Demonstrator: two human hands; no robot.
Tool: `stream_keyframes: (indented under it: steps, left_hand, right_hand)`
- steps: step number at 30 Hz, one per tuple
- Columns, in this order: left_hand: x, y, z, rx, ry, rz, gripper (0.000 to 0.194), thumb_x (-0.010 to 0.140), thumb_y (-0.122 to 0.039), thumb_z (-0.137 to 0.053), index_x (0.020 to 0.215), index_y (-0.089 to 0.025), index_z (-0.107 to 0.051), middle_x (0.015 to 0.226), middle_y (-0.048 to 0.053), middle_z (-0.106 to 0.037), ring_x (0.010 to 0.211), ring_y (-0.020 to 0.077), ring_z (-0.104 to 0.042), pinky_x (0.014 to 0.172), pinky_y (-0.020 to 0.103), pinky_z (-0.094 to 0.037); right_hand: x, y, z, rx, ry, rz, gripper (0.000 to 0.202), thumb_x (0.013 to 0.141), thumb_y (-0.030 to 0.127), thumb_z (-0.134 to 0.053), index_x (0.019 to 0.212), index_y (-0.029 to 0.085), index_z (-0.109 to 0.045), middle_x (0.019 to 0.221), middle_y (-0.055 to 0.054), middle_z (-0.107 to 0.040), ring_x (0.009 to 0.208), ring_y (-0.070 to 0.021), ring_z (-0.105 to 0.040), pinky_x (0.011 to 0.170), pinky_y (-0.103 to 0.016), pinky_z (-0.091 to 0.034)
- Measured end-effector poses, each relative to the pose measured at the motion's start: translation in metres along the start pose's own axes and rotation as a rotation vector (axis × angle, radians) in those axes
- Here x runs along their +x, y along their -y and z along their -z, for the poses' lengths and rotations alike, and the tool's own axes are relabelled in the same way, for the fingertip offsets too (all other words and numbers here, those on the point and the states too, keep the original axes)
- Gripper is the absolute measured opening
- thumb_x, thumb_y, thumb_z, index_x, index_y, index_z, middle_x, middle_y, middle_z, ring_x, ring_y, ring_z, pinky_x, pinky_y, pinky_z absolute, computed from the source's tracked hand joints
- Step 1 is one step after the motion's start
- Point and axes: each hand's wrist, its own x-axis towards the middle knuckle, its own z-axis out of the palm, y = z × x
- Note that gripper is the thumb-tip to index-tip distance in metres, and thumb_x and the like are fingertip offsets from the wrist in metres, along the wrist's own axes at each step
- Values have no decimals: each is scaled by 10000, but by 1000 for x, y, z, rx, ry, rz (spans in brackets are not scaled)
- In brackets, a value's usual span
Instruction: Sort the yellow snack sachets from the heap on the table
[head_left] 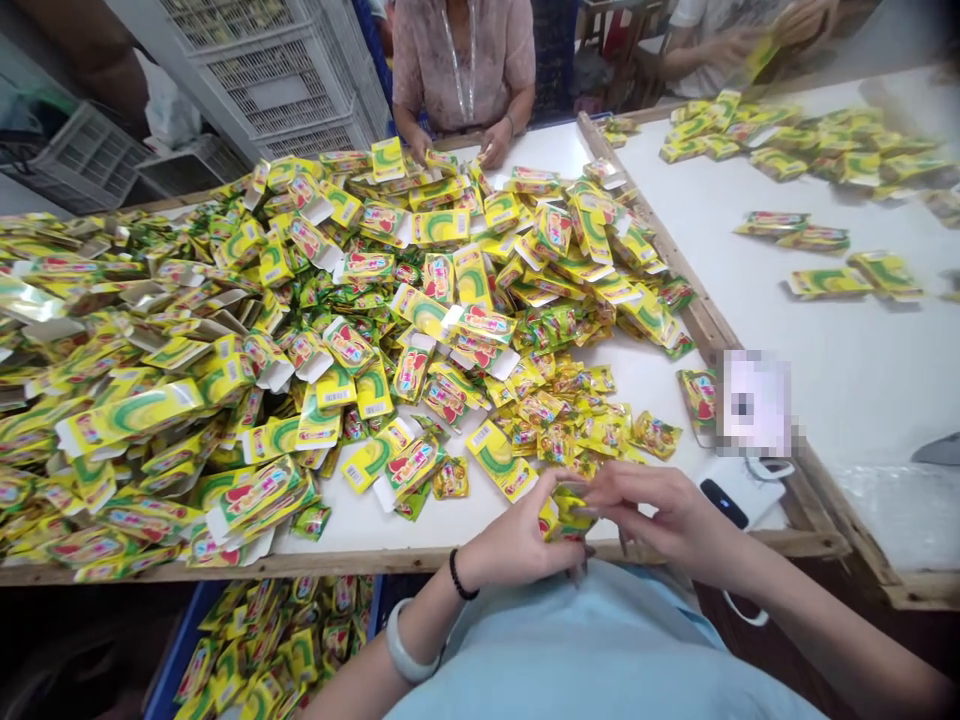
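Observation:
Near the table's front edge, my left hand (521,535) wraps round a small yellow and green packet (571,512). My right hand (649,505) is at the packet's right side, its fingers pinched together at the top; what they grip there is too small to make out. Just beyond my hands lies a heap of small yellow sachets (544,410). A yellow box with a barcode (499,460) lies flat to the left of them. Open-ended yellow boxes (360,350) and green packets are piled over the table's left and middle.
Wooden rails (705,320) edge the white table (637,375). At the right are a white phone-like object (731,495) and a pixelated item (754,400). A blue bin (180,650) of boxes stands below. Across the table sits a person (465,70); another works at upper right.

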Motion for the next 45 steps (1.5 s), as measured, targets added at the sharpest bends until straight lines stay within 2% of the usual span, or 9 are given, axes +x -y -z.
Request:
stream_keyframes:
  steps: [9, 16, 22, 25, 27, 29, 32, 39, 45]
  left_hand:
    - [10, 0, 14, -119, 209, 72, 99, 701, -133, -616, 792, -157, -586, 695, -12, -556, 622, 108, -514, 623, 235, -445]
    - [11, 0, 14, -112, 57, 58, 636, 694, -147, -624, 1285, -212, -396, 922, 10, -597, 783, 144, -575, 746, 284, -471]
    - [19, 6, -4, -36, 12, 91, 964, 671, -177, -696, 1441, -222, -117, 1036, 72, -628, 1012, 227, -594, 933, 401, -429]
    - [28, 4, -2, 24, -136, -101, 948, 704, -265, -713, 1448, -235, -125, 1332, 132, -476, 1290, 248, -398, 1075, 413, -304]
    - [36, 3, 10, 141, -292, -210, 710, 789, -303, -629, 1401, -252, -271, 1395, 113, -413, 1307, 234, -375, 1080, 407, -307]
    - [43, 2, 27, 280, -444, -246, 420, 867, -303, -510, 1275, -236, -437, 1299, 104, -496, 1191, 217, -490, 1005, 398, -397]
    - [51, 3, 52, 502, -560, -223, 247, 896, -279, -438, 1117, -201, -517, 1083, 93, -583, 1002, 213, -572, 888, 401, -465]
    - [38, 14, 58, 827, -622, -244, 178, 872, -194, -436, 1025, -183, -526, 1011, 85, -566, 1017, 235, -542, 906, 429, -438]
    - [48, 20, 46, 957, -557, -321, 376, 850, -332, -532, 1207, -215, -503, 1216, 88, -551, 1146, 247, -492, 994, 435, -386]
  right_hand:
    - [8, -2, -3, 45, -64, -96, 141, 881, 274, -541, 874, 205, -664, 810, -47, -663, 710, -141, -604, 638, -238, -461]
    - [10, 3, -2, 227, 156, -237, 290, 931, 367, -427, 922, 192, -657, 737, -15, -653, 496, -100, -583, 479, -204, -439]
    - [6, 3, 1, 72, 132, -175, 207, 892, 296, -529, 788, 173, -660, 804, -31, -651, 769, -139, -611, 699, -237, -474]
    - [-2, -6, 36, -168, -99, -161, 246, 909, 301, -488, 790, 191, -673, 857, -48, -632, 782, -155, -605, 703, -269, -474]
    - [-8, -14, 75, -493, -472, -240, 263, 912, 324, -458, 834, 200, -675, 932, -74, -618, 779, -187, -601, 676, -309, -464]
    - [-6, -23, 112, -859, -915, -409, 259, 881, 366, -496, 1011, 193, -637, 1107, -123, -572, 824, -245, -592, 651, -354, -442]
    - [24, -39, 135, -1014, -1099, -434, 388, 859, 412, -511, 1148, 154, -547, 1165, -164, -549, 866, -271, -585, 653, -354, -427]
    - [148, -83, 63, -538, -676, -427, 357, 742, 521, -625, 818, 186, -529, 855, -91, -614, 752, -242, -568, 615, -309, -389]
    - [146, -93, 52, -319, -761, -351, 335, 724, 371, -664, 944, 200, -478, 846, -70, -623, 803, -265, -601, 684, -353, -431]
